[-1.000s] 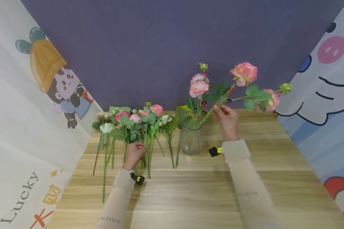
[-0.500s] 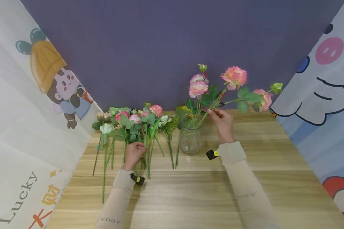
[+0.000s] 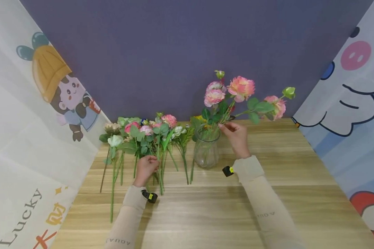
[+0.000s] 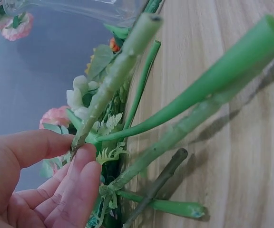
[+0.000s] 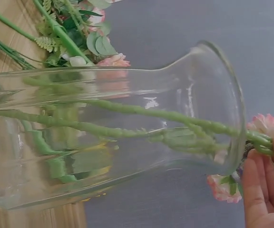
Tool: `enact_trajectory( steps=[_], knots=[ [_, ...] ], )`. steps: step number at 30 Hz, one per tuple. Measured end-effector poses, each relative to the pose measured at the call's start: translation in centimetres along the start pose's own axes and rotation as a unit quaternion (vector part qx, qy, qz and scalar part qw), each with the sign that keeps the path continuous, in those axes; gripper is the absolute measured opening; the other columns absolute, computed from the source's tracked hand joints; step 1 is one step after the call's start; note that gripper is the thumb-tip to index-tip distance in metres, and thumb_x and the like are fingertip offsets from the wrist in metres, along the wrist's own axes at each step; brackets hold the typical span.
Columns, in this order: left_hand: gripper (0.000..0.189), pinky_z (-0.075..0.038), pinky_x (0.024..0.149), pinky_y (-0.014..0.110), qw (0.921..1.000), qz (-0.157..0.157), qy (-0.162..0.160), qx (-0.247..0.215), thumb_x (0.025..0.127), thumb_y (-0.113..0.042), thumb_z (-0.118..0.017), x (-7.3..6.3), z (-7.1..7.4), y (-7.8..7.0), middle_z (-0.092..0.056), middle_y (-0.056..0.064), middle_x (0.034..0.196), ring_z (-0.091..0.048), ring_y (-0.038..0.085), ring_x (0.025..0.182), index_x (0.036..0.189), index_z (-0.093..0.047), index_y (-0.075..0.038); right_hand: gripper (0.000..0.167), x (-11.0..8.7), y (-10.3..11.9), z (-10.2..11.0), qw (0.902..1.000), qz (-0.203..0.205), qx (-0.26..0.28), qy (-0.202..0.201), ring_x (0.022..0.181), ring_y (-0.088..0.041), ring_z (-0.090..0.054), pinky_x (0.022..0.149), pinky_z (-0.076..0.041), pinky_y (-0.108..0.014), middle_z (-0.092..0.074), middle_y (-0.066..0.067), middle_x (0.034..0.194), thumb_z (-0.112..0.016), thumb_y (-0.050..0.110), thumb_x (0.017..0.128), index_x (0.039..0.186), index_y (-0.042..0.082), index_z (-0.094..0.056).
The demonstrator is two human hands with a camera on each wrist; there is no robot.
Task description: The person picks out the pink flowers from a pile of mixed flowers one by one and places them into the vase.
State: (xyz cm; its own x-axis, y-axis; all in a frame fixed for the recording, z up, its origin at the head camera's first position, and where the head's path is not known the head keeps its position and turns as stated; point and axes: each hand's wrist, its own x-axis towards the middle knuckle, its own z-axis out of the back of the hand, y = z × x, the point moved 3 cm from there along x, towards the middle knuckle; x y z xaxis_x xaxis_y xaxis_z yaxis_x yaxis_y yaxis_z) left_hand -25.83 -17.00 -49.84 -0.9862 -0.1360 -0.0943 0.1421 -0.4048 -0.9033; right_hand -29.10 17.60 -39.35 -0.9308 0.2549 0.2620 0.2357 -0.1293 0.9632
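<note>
A clear glass vase (image 3: pixel 206 152) stands on the table, with pale pink flowers (image 3: pixel 214 97) upright in it. At its rim my right hand (image 3: pixel 237 137) pinches the stem of a coral-pink flower spray (image 3: pixel 241 89); its blooms and green bud lean out to the right. The right wrist view has two green stems (image 5: pixel 127 110) running down inside the glass, with my right fingers (image 5: pixel 255 183) just outside the mouth. My left hand (image 3: pixel 146 169) pinches a green stem (image 4: pixel 109 80) between thumb and forefinger, at the pile of loose flowers (image 3: pixel 143 138) left of the vase.
White-flowered stems (image 3: pixel 183 141) lie between the pile and the vase. A yellow flower (image 3: pixel 199 119) shows behind the vase. A dark wall (image 3: pixel 174 58) closes the table's back, and printed curtains (image 3: pixel 18 121) hang on both sides. The wooden table (image 3: pixel 205 214) extends toward the front.
My right hand has moved left and down to the vase rim, and the coral-pink spray has come down and left with its stem deeper in the vase. My left hand stays put.
</note>
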Motion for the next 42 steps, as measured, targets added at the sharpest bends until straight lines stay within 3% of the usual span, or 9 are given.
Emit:
enact_trajectory(
  steps=[4,8,11,15,21,28,36,42],
  knots=[
    [0.026,-0.056,0.06,0.035,0.9999,-0.002,0.005,-0.009,0.086,-0.006,-0.062,0.0,-0.1,0.0,-0.066,0.021,0.09,-0.066,0.033,0.071,0.108,-0.062,0.008,0.025,-0.3,0.9,-0.3,0.9993,0.015,-0.027,0.022,0.061,-0.007,-0.054,0.053,-0.04,-0.016,-0.063,0.011,0.066,-0.073,0.015,0.083,0.09,-0.009,-0.07],
    [0.025,-0.056,0.061,0.037,0.9999,-0.002,0.005,-0.009,0.087,-0.006,-0.063,-0.1,-0.2,0.0,-0.066,0.02,0.09,-0.066,0.033,0.071,0.108,-0.062,0.007,0.019,-1.3,3.1,-0.6,0.9971,0.034,-0.056,0.038,0.06,-0.007,-0.054,0.053,-0.04,-0.014,-0.067,-0.012,0.072,-0.07,0.005,0.084,0.087,-0.014,-0.068],
    [0.026,-0.056,0.061,0.037,1.0,-0.006,0.004,-0.003,0.086,-0.006,-0.063,-0.1,-0.2,-0.1,-0.067,0.021,0.09,-0.066,0.033,0.071,0.108,-0.062,0.008,0.018,-1.2,2.8,-0.9,0.9933,0.058,-0.092,0.04,0.06,-0.002,-0.054,0.055,-0.043,-0.013,-0.068,-0.021,0.078,-0.07,0.005,0.084,0.087,-0.013,-0.068],
    [0.027,-0.057,0.062,0.038,1.0,-0.006,0.006,0.001,0.087,-0.007,-0.062,0.0,-0.3,0.0,-0.067,0.021,0.091,-0.067,0.033,0.073,0.109,-0.062,0.008,0.018,-0.6,1.3,-1.2,0.9863,0.085,-0.136,0.041,0.065,-0.007,-0.06,0.06,-0.045,-0.014,-0.069,-0.02,0.08,-0.072,0.01,0.083,0.085,-0.007,-0.07],
    [0.027,-0.057,0.063,0.039,1.0,-0.006,0.007,0.003,0.087,-0.007,-0.061,-0.1,-0.3,-0.1,-0.066,0.021,0.091,-0.067,0.035,0.075,0.109,-0.062,0.008,0.016,-0.9,1.6,-1.5,0.9761,0.117,-0.175,0.054,0.066,-0.021,-0.058,0.06,-0.044,-0.021,-0.069,-0.019,0.079,-0.073,0.01,0.082,0.085,-0.006,-0.071],
    [0.026,-0.057,0.063,0.039,0.9999,-0.006,0.009,0.004,0.087,-0.007,-0.062,0.0,-0.3,-0.2,-0.066,0.021,0.09,-0.067,0.034,0.074,0.109,-0.062,0.008,0.019,-1.0,1.3,-1.5,0.9506,0.169,-0.252,0.065,0.065,-0.024,-0.051,0.06,-0.04,-0.034,-0.064,-0.016,0.074,-0.074,0.015,0.082,0.082,-0.003,-0.071],
    [0.026,-0.057,0.063,0.037,0.9999,-0.001,0.011,-0.005,0.087,-0.007,-0.062,0.0,-0.3,-0.1,-0.066,0.021,0.091,-0.067,0.026,0.068,0.109,-0.061,0.008,0.02,-0.8,1.2,-1.3,0.9335,0.207,-0.282,0.079,0.063,-0.031,-0.056,0.06,-0.045,-0.041,-0.066,-0.017,0.075,-0.073,0.014,0.082,0.074,-0.004,-0.069],
    [0.026,-0.057,0.06,0.033,0.9999,-0.003,0.012,-0.01,0.087,-0.006,-0.063,0.1,-0.3,0.0,-0.066,0.021,0.091,-0.067,0.024,0.067,0.108,-0.061,0.008,0.015,-0.7,0.9,-1.0,0.9197,0.236,-0.302,0.087,0.067,-0.031,-0.06,0.064,-0.048,-0.043,-0.068,-0.017,0.077,-0.073,0.012,0.082,0.082,-0.003,-0.071]
  ],
)
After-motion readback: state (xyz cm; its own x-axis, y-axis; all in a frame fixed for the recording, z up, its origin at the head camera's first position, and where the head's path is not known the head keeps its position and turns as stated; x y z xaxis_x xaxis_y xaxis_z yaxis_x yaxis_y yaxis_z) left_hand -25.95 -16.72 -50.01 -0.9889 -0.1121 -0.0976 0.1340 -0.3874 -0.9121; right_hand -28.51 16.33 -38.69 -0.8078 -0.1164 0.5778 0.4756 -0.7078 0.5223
